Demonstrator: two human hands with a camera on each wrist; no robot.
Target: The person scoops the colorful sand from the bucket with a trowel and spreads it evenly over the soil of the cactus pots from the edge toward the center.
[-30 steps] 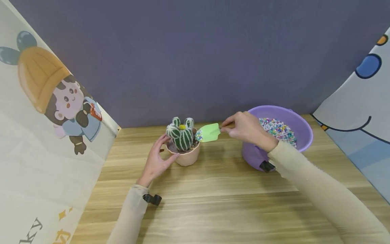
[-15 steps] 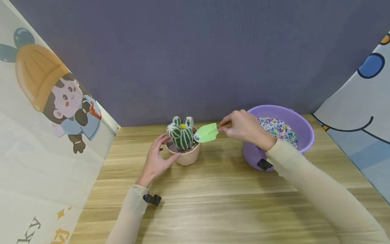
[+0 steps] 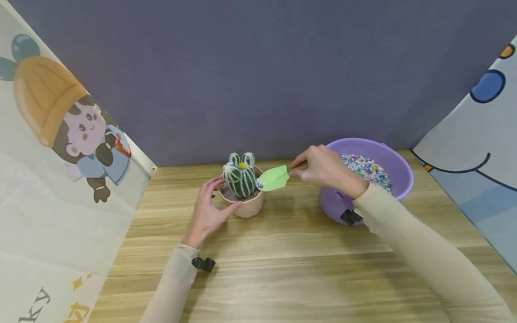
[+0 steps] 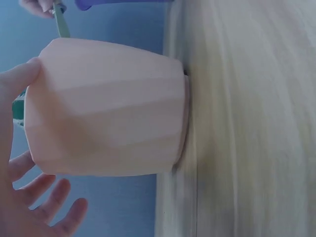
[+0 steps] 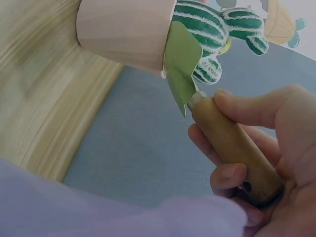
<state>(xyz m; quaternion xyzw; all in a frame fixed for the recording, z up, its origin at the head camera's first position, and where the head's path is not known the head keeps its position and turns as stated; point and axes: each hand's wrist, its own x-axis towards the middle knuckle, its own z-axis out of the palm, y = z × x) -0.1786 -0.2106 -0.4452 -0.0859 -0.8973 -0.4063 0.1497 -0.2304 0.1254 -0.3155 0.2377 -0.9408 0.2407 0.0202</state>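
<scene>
A green-and-white striped cactus point(image 3: 241, 183) stands in a pale pink flower pot point(image 3: 248, 209) on the wooden table. My left hand point(image 3: 208, 213) holds the pot at its left rim, thumb in front and fingers behind. In the left wrist view the pot wall point(image 4: 108, 106) fills the middle, with some fingers spread off it. My right hand point(image 3: 325, 168) grips the wooden handle point(image 5: 232, 145) of a small trowel. The trowel's green blade point(image 3: 274, 178) reaches over the pot's right rim beside the cactus. A few colourful beads point(image 3: 260, 184) sit at the blade's tip.
A purple bucket point(image 3: 404, 181) stands on the right with many multicoloured beads point(image 3: 367, 170) inside, partly hidden by my right arm. Behind the table point(image 3: 258, 269) rises a dark grey-blue wall point(image 3: 258, 80). Printed cartoon panels flank both sides.
The trowel has shifted slightly left and its tip carries fewer beads than a second ago. My left hand has stayed at the pot.
</scene>
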